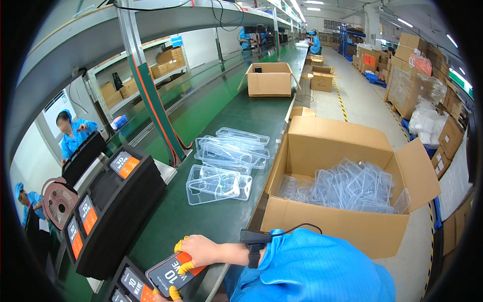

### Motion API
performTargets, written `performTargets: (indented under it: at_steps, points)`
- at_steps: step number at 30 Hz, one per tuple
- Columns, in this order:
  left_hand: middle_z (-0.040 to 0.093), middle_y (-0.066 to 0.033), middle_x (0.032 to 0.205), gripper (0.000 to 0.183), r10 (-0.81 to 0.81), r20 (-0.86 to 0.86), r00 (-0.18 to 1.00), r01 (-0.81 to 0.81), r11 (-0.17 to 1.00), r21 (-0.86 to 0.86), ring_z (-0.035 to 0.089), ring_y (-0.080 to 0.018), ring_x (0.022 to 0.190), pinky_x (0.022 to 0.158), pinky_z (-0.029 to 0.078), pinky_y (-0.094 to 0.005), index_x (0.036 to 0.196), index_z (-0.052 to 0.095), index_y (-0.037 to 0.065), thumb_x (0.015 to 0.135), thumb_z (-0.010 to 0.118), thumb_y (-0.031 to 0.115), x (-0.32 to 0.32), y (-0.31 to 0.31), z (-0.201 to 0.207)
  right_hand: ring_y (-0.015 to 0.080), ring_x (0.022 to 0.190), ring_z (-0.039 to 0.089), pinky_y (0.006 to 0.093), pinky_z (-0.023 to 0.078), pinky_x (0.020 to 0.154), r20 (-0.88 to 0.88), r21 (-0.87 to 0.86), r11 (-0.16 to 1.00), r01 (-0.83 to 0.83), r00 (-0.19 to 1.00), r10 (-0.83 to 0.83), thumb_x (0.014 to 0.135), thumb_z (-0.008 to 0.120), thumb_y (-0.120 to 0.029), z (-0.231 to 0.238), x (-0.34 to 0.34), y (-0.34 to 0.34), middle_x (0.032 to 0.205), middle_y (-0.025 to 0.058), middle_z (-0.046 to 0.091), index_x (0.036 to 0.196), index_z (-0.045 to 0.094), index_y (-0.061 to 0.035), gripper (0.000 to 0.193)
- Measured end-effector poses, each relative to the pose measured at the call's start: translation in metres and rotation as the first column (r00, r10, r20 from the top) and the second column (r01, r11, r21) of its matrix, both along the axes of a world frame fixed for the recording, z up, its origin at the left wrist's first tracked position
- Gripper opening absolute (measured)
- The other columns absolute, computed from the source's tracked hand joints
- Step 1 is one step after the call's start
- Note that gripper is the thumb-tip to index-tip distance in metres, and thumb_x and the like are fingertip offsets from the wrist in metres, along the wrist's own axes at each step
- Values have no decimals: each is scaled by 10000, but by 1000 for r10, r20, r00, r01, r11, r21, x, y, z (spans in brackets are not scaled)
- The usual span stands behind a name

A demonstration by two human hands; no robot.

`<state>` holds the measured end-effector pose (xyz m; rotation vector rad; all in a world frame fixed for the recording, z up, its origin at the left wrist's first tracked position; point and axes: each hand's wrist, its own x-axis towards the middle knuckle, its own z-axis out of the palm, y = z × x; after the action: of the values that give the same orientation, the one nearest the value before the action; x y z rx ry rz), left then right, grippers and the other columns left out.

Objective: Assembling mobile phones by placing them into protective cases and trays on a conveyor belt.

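Observation:
A smartphone [168,274] with a dark and orange printed front is tilted over the bench's near edge. My right hand [198,250], with yellow finger cots, grips it across its upper end. At its lower edge is my left hand [168,295], also in yellow cots and mostly cut off by the frame; its visible fingers press against the phone. Just left of them lies a black foam tray [113,296] with similar phones in its slots. A taller stack of black foam trays [138,189], phones showing in the top one, stands beyond it.
Clear plastic phone cases [216,182] are piled on the green bench [201,221]. A large open carton [322,229] at my right holds many more. Farther along stands a smaller carton [270,84]. A metal post [146,85] rises left of the cases. Co-workers [78,133] sit across the line.

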<state>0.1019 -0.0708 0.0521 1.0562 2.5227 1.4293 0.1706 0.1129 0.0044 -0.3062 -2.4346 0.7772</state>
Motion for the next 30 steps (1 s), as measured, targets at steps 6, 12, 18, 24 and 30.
performTargets:
  at_steps: [6, 12, 18, 24, 30]
  points:
    - [555, -210, 894, 338, 13, -95, 995, -16, 999, -34, 517, -339, 829, 752, 403, -382, 1006, 526, -43, 784, 592, 202, -1, 3, -6, 273, 740, 567, 348, 435, 687, -181, 65, 988, 138, 976, -125, 629, 664, -415, -9, 10, -11, 742, 117, 582, 830, 573, -17, 455]
    - [474, -122, 1113, 503, -596, 362, 717, 436, 788, 434, 450, -217, 1018, 859, 367, -323, 1211, 380, -12, 792, 582, 179, -39, -17, -21, 202, 733, 584, 291, 448, 683, 70, -332, 933, 138, 990, -122, 664, 691, -389, 16, 22, -18, 783, 77, 605, 846, 575, -20, 427]
    - [540, -173, 1018, 435, -399, 236, 886, 409, 912, 9, 514, -219, 930, 783, 408, -336, 1099, 460, -67, 742, 627, 119, -2, -5, -45, 76, 793, 510, 224, 422, 735, -504, -789, 394, -471, 863, 22, 697, 714, -192, -7, -1, -58, 852, 15, 577, 924, 547, -14, 332]
    - [587, -253, 866, 297, -199, -26, 980, 199, 980, 21, 572, -380, 814, 673, 451, -383, 958, 545, -84, 800, 550, 167, 5, -8, -26, 65, 770, 504, 211, 423, 720, -537, -800, 311, -512, 843, 6, 718, 693, -240, -4, -16, -78, 832, 15, 579, 913, 539, -13, 337]
    - [564, -245, 976, 325, -146, 8, 989, 146, 989, -4, 557, -339, 891, 735, 437, -379, 1021, 513, -87, 803, 546, 152, -1, -22, -37, 90, 813, 513, 227, 428, 733, -537, -749, 428, -506, 842, 56, 731, 672, -289, -18, -26, -90, 885, 31, 577, 978, 516, -11, 404]
